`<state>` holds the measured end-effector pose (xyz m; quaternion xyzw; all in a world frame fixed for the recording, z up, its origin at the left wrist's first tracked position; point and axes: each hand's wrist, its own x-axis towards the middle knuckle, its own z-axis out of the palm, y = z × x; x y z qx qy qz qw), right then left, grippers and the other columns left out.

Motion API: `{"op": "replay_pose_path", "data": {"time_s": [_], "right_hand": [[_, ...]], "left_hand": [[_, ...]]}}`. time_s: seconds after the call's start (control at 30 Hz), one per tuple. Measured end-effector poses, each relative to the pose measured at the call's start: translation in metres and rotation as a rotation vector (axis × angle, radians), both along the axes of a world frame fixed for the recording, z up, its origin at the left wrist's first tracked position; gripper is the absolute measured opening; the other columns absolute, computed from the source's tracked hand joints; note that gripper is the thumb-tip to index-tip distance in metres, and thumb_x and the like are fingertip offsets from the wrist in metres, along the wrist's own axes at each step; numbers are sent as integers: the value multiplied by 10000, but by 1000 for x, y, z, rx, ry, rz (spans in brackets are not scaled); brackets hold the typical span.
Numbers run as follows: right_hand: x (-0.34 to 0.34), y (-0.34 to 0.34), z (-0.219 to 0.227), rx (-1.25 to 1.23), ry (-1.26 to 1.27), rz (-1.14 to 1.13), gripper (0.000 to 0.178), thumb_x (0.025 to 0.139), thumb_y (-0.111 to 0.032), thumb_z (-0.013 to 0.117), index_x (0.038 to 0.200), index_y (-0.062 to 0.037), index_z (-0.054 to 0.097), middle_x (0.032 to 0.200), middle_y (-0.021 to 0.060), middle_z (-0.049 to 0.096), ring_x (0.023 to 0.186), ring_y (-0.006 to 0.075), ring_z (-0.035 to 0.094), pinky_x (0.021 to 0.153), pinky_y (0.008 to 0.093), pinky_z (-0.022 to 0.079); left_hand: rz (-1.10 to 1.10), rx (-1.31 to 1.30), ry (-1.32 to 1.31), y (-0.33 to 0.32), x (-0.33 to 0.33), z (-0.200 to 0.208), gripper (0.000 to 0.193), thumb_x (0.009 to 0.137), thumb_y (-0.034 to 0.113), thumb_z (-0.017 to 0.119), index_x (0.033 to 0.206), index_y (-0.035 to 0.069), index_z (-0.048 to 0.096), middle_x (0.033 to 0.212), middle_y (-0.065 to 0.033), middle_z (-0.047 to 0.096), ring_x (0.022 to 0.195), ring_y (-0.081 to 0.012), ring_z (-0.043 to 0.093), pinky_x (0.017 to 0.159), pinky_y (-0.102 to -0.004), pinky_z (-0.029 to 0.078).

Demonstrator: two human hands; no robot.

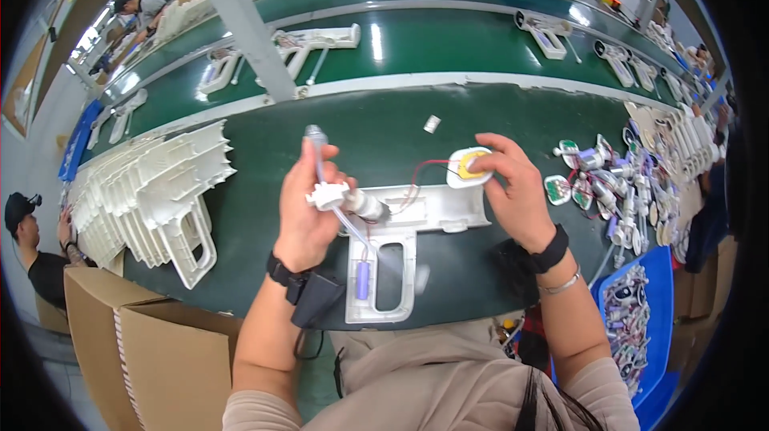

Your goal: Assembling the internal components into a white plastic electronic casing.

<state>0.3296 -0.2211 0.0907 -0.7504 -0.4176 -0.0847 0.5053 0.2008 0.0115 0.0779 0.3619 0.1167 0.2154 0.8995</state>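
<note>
Lower centre, the white shell [400,227] lies flat; left hand [308,207] pinches the light, fragile pump [344,199]; right hand [517,191] presses the pad [469,167].

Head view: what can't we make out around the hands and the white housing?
- Pump part: its left side, hidden by the left hand.
- Round pad: part of its face, covered by the right hand fingers.
- White housing: inner detail too small.
- Blue bin: cut off by the fisheye rim.
</note>
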Motion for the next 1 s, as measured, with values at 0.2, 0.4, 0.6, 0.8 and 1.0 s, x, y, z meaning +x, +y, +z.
{"op": "replay_pose_path", "data": {"time_s": [0.2,0.4,0.6,0.8,1.0], "right_hand": [[-10,-15,8,-100,-58,84,279,668,142,499,869,-13,614,1096,172,598,982,341,600,819,341,486],[-22,-39,5,-64,175,167,231,679,119,535,855,-4,622,1023,166,621,932,300,621,811,332,489],[-24,-46,-10,255,428,111,284,814,85,528,1087,12,500,1068,132,613,964,183,603,869,297,472],[-33,-46,-32,433,664,-29,310,816,95,522,1124,67,520,1090,168,612,994,184,605,889,284,469],[-37,-54,-47,348,535,110,422,857,42,529,1276,50,476,1211,157,551,1151,197,509,942,297,431]], "left_hand": [[-334,886,243,-36,6,33,135,887,152,591,871,32,651,607,-11,586,561,-71,566,497,-237,440],[-306,1617,16,-81,22,45,240,846,260,614,784,30,590,660,-156,591,614,-364,570,555,-414,445],[-484,1828,44,-95,36,48,262,855,298,587,805,42,612,658,-156,598,632,-347,597,568,-434,457],[-386,1882,-11,-105,39,44,246,855,278,583,798,42,621,636,-131,598,596,-330,603,534,-436,458],[-261,2029,21,-112,40,31,224,841,247,591,774,35,613,635,-105,607,585,-285,617,505,-393,473]]}}
